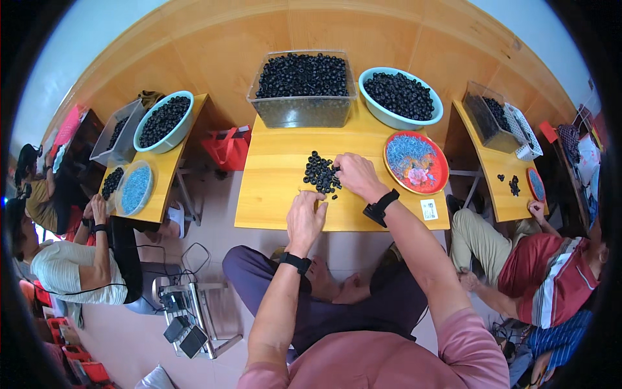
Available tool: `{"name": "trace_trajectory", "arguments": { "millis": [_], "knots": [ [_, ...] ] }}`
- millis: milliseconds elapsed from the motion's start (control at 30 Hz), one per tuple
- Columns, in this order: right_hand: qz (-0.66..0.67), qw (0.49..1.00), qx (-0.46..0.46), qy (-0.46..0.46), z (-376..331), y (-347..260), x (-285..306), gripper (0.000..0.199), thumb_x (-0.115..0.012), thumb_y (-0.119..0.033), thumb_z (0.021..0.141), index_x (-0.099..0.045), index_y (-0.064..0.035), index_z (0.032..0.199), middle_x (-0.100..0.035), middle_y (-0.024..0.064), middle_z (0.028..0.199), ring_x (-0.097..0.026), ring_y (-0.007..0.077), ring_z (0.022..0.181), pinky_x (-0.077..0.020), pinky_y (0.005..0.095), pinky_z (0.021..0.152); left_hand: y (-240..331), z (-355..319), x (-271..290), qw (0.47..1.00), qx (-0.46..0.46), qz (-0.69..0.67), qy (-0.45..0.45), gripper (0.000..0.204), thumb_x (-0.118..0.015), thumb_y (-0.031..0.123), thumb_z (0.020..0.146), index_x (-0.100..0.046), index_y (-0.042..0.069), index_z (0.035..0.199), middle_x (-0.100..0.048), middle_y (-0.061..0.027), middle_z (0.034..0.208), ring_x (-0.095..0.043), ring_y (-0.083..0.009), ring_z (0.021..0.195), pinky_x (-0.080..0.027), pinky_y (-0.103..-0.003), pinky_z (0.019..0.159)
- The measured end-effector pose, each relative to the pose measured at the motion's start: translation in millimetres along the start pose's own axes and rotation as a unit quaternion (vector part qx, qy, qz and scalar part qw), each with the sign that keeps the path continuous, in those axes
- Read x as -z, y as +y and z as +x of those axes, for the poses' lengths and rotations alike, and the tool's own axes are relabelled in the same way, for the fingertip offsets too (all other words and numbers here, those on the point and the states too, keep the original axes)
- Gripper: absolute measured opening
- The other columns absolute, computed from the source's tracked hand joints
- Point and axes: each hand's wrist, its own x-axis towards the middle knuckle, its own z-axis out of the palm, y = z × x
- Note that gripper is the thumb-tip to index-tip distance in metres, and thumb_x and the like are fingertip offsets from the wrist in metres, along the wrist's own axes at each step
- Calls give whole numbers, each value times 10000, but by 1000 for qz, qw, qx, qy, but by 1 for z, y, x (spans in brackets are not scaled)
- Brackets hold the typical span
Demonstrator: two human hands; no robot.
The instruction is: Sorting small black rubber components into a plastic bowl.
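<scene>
A loose pile of small black ring-shaped pieces (318, 172) lies on the yellow table (272, 178) in front of me. My left hand (306, 220) is at the pile's near left edge, its fingers curled and the fingertips against the pieces. Over the right side of the pile my right hand (357, 174) bends down with closed fingers. Whatever either hand grips is hidden by the fingers. One black piece (334, 197) lies a little apart, toward the table's front edge. To the right of my right hand stands a red flowered tray (414, 181) bearing many thin blue pieces (409, 149).
At the table's back are a clear plastic bin (301, 115) and a pale blue basin (403, 121), both full of black pieces. A white card (429, 209) lies at the front right. People sit at side tables left (71, 269) and right (538, 279). A red bag (228, 149) rests beside the table.
</scene>
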Motion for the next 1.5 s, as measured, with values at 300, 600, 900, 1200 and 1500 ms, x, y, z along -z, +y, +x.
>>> {"name": "trace_trajectory", "arguments": {
  "millis": [300,600,900,1200,1500],
  "knots": [
    [153,974,88,141,-58,-15,9,214,-738,-84,814,-658,-50,1010,-686,113,950,-684,322,833,-536,429,722,-3,2,-1,985,78,-150,34,224,-753,81,826,-701,41,1041,-655,-84,921,-573,-191,682,-493,-327,654],
    [469,877,-13,106,-88,-2,-22,232,-701,-2,895,-681,17,1125,-741,93,1027,-708,144,906,-575,289,782,28,-5,-8,965,50,-258,2,238,-690,9,922,-692,25,1159,-689,-46,975,-599,-99,807,-491,-244,717],
    [553,831,-25,55,-106,25,-15,250,-645,28,926,-631,68,1172,-721,128,1039,-701,144,916,-585,274,756,39,4,-22,971,-29,-228,-64,205,-717,-8,898,-707,25,1100,-703,-54,931,-638,-126,815,-497,-252,705],
    [541,838,-63,44,-112,27,-10,208,-595,18,926,-603,66,1129,-720,130,995,-705,152,879,-574,295,740,42,9,-31,968,11,-221,-115,222,-762,-23,842,-722,7,1059,-628,-35,826,-571,-103,717,-486,-254,660],
    [511,856,-72,31,-113,31,-15,227,-645,-29,920,-620,57,1129,-737,116,958,-698,130,848,-559,290,755,44,12,-32,966,12,-223,-132,183,-764,-8,834,-709,-3,1008,-632,-47,812,-579,-122,709,-481,-267,654]
  ]
}}
